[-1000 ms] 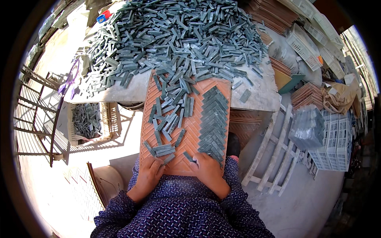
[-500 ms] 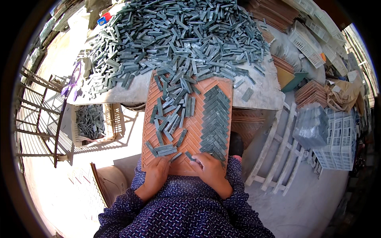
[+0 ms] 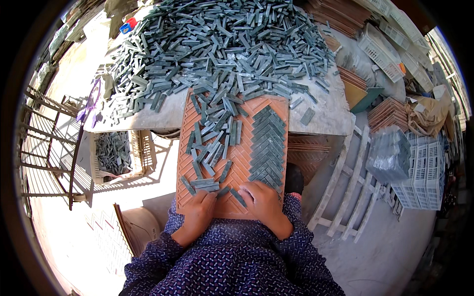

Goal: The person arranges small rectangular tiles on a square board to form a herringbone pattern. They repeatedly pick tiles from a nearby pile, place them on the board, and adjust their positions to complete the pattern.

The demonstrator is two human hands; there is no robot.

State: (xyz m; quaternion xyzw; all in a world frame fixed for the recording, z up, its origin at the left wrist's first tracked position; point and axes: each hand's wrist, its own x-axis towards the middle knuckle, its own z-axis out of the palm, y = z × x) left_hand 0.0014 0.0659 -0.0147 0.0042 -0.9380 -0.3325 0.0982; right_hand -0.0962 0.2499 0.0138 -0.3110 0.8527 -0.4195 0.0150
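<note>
An orange herringbone-grooved tray lies on my lap, its far end resting on the worktable. Grey-green stone strips fill a herringbone band along its right side; loose strips lie heaped over its left half. Near the tray's front edge my left hand is closed, its fingertips on a small stone strip beside a few stacked strips. My right hand pinches another stone strip just below the band. The fingers partly hide both strips.
A large pile of stone strips covers the worktable. On the left stand a crate of strips and a metal rack. To the right are a slatted pallet, white crates and stacked orange trays.
My left hand has shifted slightly right, carrying its fingertips against the small strip. My right hand has moved a little right, and more of its strip shows, slanting over the grooves.
</note>
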